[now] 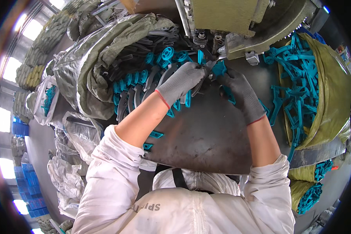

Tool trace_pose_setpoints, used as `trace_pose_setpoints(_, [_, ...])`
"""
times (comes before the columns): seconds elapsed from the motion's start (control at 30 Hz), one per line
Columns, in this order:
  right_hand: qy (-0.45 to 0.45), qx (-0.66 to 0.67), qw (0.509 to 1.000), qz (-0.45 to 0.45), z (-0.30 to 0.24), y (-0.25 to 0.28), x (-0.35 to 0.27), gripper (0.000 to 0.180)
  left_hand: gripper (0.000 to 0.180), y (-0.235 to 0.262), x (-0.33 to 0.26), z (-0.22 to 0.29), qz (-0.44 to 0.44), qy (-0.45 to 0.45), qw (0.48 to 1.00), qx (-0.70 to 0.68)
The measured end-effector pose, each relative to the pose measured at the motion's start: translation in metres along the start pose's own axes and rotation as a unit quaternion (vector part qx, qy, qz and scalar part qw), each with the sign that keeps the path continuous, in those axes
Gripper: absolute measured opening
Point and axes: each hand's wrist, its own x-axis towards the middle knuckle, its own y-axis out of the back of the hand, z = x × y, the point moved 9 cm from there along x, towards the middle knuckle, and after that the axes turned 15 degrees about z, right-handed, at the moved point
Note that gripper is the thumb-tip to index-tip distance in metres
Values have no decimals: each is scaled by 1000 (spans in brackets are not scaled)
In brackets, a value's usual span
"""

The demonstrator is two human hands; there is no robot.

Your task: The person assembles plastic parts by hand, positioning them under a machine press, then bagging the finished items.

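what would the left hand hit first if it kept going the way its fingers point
Probably the teal plastic part at its fingertips under the machine head. The left hand points up and right toward it; depth is hard to judge, so contact may already exist.

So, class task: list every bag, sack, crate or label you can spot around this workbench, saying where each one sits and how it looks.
Clear plastic bag: left of the left hand, holding grey and teal parts.
Olive woven sack: right of the right hand, open, full of teal parts.
Blue crates: far left, stacked on the floor.
Labels, signs, screens: none seen.
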Motion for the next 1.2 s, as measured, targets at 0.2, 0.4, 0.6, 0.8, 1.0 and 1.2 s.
trace_pose_setpoints(0.2, [-23,-82,996,-22,22,-5,7,26,27,-11,-25,-6,-8,305,916,-261])
trace_pose_setpoints(0.4, [-32,15,999,-4,44,1,6,32,28,86,-106,-24,245,263,854,-377])
trace_pose_setpoints(0.6, [-46,-37,997,39,37,5,4,39,36,133,-278,-91,431,391,770,-262])
trace_pose_setpoints(0.8, [-3,-13,998,58,7,8,-11,37,58,74,-397,-84,484,550,616,-288])
trace_pose_setpoints(1.0, [-56,-14,998,15,25,0,-11,28,42,-25,-436,-83,387,611,467,-510])
trace_pose_setpoints(1.2, [-44,-5,999,-3,37,-1,-9,26,30,-35,-362,-82,411,590,518,-464])
